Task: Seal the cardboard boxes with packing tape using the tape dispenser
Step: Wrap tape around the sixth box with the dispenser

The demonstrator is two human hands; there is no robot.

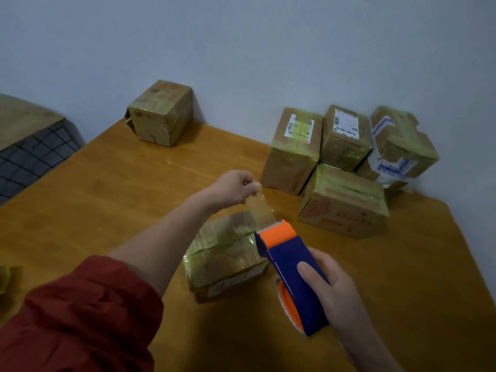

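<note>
I see my right hand (335, 291) gripping the tape dispenser (290, 261). My left hand (233, 187), at eleven o'clock, pinches the tape (263, 210).

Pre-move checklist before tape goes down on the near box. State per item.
1. Right hand grips the blue-and-orange plastic tape dispenser: ok.
2. Left hand pinches the free end of the clear tape strip: ok.
3. Strip runs flat from the dispenser's mouth to the fingers, with no twist visible: ok.
4. Small cardboard box lies on the wooden table, beneath the strip: ok.
5. Tape end stuck to the box: not ok, it is held up off the box.
6. Box flaps fully closed: cannot tell, old yellowish tape covers the top.
</note>
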